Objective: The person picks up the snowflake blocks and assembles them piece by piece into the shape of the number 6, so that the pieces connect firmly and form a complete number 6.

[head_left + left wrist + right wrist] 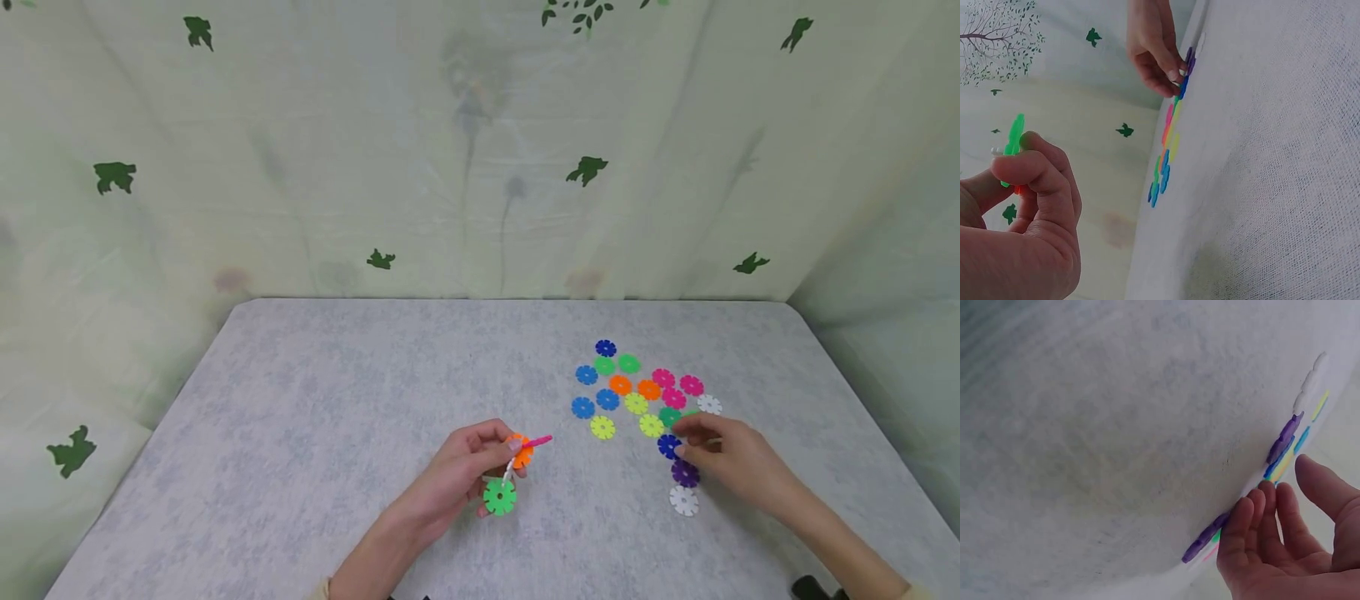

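Note:
My left hand [465, 467] pinches a small build of joined interlocking discs: a green disc [499, 497], a white one [508, 471] seen edge-on, an orange one [522, 451] and a pink one [538, 441]. In the left wrist view the green disc [1014, 145] stands above the thumb and fingers. My right hand [735, 458] reaches down at the loose discs, fingertips by a dark blue disc [669, 447]; whether they touch it, I cannot tell. Its thumb stands apart from the fingers in the right wrist view. Below lie a purple disc [686, 473] and a white disc [684, 501].
Several loose discs lie flat on the grey table [337, 400], among them a yellow disc [602, 427], a light blue disc [582, 407] and a pink disc [692, 385]. Behind the table hangs a pale curtain [420, 167] with green leaf shapes. A black object [810, 587] shows near the right forearm.

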Available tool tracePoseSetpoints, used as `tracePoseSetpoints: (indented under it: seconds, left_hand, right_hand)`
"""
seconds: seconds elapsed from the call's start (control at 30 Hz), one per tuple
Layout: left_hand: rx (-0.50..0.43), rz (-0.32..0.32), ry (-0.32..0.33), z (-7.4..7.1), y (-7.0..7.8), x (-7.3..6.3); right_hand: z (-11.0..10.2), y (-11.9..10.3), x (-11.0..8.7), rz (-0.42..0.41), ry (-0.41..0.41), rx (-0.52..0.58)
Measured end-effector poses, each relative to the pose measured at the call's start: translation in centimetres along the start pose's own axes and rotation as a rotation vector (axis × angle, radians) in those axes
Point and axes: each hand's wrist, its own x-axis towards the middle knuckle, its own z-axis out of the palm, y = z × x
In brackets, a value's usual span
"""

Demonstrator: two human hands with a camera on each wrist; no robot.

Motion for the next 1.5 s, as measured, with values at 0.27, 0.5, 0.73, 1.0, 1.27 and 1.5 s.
tracePoseSetpoints:
  seconds: [0.27, 0.5, 0.73, 1.0, 1.27, 1.5]
  left_hand:
    - [-0.001, -0.010, 0.008, 0.0, 0.0, 0.0]
    - [-0.001, -0.012, 0.013, -0.1, -0.1, 0.1]
    - [0.002, -0.005, 0.023, -0.2, -0.1, 0.1]
    - [0.005, -0.010, 0.040, -0.2, 0.0, 0.2]
    - [0.005, -0.005, 0.071, -0.2, 0.0, 0.2]
    - [0.010, 0.013, 0.100, -0.3, 0.0, 0.2]
  right_hand:
    - [0.6, -0.4, 0.7, 0.032, 0.001, -0.034]
    - [0.9, -0.7, 1.0, 0.035, -0.019, -0.008]
    - [0.9, -0.4, 1.0, -0.032, -0.029, 0.025]
    - [0.4, 0.0, 1.0, -0.060, -0.033, 0.016]
    - [0.1, -1.4, 0.6, -0.046, 0.021, 0.063]
    - [0.6, -4.0, 0.1, -0.080, 0.094, 0.199]
